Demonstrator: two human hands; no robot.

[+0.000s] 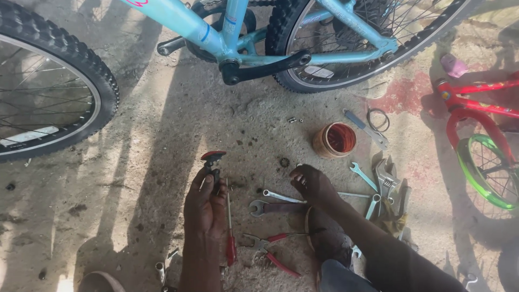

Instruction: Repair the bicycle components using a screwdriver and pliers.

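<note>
My left hand point(205, 208) reaches forward over the concrete ground and is shut on a small black part with a red top point(212, 158). Just to its right a red-handled screwdriver point(230, 238) lies on the ground. My right hand is out of sight. My bare foot point(313, 186) rests on a sandal point(324, 238) among the tools, with its toes next to a combination spanner point(275, 206). Red-handled pliers point(273, 249) lie open near the heel.
A light-blue bicycle frame point(238, 48) with a black crank arm point(265, 67) stands ahead, one wheel point(48, 92) at the left. An orange cup point(335, 140), several spanners point(381, 186) and a red child's bicycle with a green wheel point(486, 167) are at the right.
</note>
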